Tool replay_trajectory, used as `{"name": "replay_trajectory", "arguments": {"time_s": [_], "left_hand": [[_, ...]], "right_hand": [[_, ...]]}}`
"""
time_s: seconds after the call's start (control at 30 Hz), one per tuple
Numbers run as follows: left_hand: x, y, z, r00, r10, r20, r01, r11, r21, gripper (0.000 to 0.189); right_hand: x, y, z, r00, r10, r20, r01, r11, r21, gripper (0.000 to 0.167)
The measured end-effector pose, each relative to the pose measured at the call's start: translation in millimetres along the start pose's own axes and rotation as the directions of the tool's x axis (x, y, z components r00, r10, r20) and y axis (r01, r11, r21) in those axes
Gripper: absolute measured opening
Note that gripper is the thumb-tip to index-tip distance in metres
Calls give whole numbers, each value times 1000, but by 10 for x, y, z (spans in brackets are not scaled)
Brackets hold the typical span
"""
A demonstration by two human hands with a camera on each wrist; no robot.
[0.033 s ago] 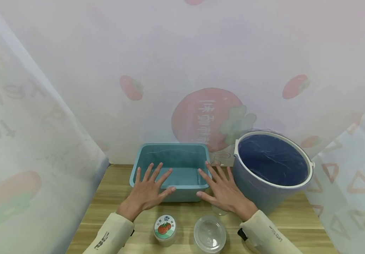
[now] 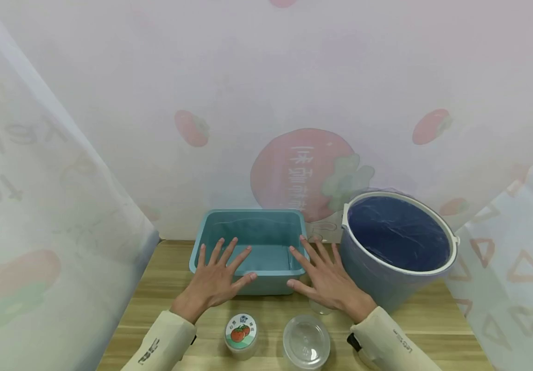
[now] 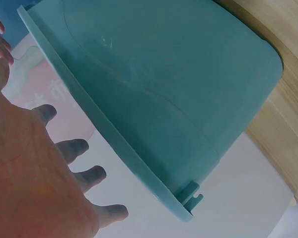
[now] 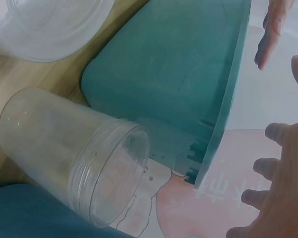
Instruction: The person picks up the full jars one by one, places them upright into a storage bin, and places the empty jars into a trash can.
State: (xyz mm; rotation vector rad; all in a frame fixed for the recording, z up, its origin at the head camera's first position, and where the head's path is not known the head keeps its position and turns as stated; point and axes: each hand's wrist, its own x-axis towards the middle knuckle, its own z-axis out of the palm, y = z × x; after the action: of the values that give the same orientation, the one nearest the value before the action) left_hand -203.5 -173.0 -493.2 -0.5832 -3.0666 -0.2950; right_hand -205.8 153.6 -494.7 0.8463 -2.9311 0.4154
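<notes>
Both hands hover palm down with fingers spread, holding nothing. My left hand (image 2: 213,281) is over the front left rim of a blue-green plastic basin (image 2: 266,286). Over the basin's front right corner is my right hand (image 2: 333,283), its fingers spread toward the back wall. Beneath that hand stands a clear jar without a lid (image 4: 54,148), mostly hidden in the head view. Nearer the front are a jar with a tomato-picture lid (image 2: 241,332), below the left hand, and a clear lidded jar (image 2: 306,342) to its right.
A large blue bucket (image 2: 377,283) with a white rim and a dark plastic liner stands right of the basin, close to the right hand. The wooden table (image 2: 141,309) meets a pale printed cloth (image 2: 229,170) at the back and sides.
</notes>
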Motion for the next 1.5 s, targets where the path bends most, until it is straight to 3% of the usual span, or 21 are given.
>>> {"name": "replay_trajectory", "arguments": {"time_s": [0.3, 0.6, 1.0, 1.5], "left_hand": [[-19, -18, 35, 1000, -4, 3, 4, 1000, -5, 76], [-44, -43, 20, 999, 13, -48, -14, 1000, -20, 77], [-72, -189, 61, 1000, 7, -20, -7, 1000, -17, 74], [-147, -423, 80, 999, -16, -41, 12, 996, -88, 70]], "right_hand": [[-5, 10, 11, 1000, 5, 20, -5, 1000, 15, 84], [-13, -2, -1, 1000, 5, 9, -5, 1000, 10, 84], [-103, -79, -5, 999, -21, -28, 20, 999, -33, 86], [-490, -77, -26, 999, 15, -42, -16, 999, -45, 87]]}}
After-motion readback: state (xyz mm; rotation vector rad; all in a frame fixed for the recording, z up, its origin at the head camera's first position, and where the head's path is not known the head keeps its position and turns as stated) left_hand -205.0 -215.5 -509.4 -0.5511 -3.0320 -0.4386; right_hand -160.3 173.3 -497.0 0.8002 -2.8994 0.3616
